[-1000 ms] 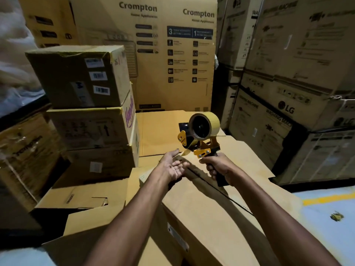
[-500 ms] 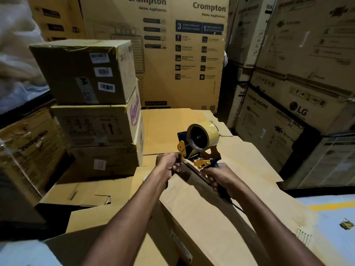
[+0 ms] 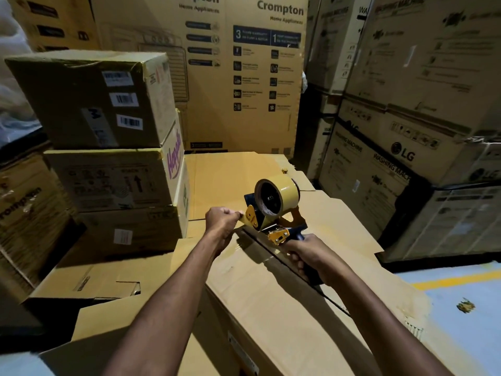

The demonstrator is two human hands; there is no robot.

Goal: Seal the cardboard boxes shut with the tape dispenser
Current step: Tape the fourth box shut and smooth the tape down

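My right hand is wrapped round the dark handle of the tape dispenser, fingers curled tight. The dispenser sits at the far end of the seam on the cardboard box in front of me, its yellow tape roll standing upright above the flaps. My left hand is closed just beside the dispenser's front plate, fingers pinching the loose end of tape. To my left is a stack of three smaller boxes, behind the box a tall Crompton carton, and to my right LG washing machine cartons. A yellow line crosses the floor near the box.
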